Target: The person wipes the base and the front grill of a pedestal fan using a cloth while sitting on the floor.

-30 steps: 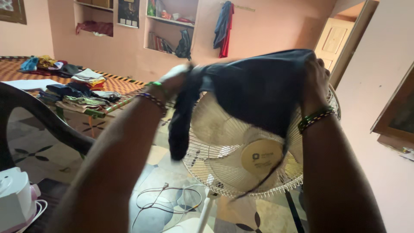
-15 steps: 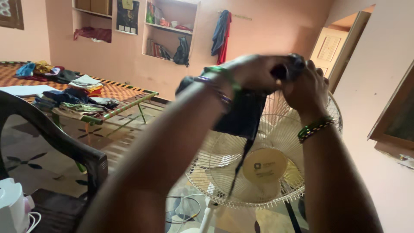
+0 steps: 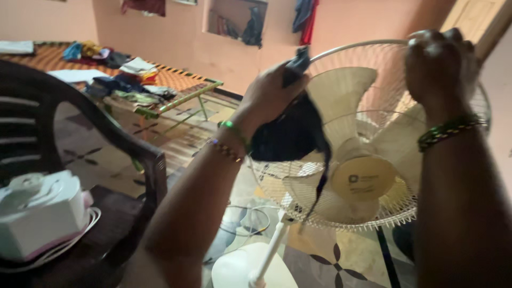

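At the far left, on the dark chair (image 3: 80, 160), sits a white box-shaped appliance (image 3: 40, 213) with a pink base and a white cord looped under it; no label shows on it. Behind, a cot (image 3: 176, 88) with an orange woven top carries heaps of folded clothes (image 3: 120, 77). Further right, the left hand (image 3: 269, 96) is raised before the fan (image 3: 368, 138), its fingers (image 3: 290, 74) closed round a dark cloth (image 3: 290, 133) that hangs bunched below the palm and against the fan's wire guard, a thin strap trailing down over the blades. On the fan's hub sits a round cream badge (image 3: 364, 178) with a small dark mark, too blurred to make out. The right hand (image 3: 440, 66) is a fist at the guard's top rim, well apart from the cloth; whether it grips the rim I cannot tell. Half a second earlier both hands were together at the top of the fan, holding the cloth between them; now the left alone keeps it, and the hands have drawn apart. A second ago the cloth was spread wide across the guard.
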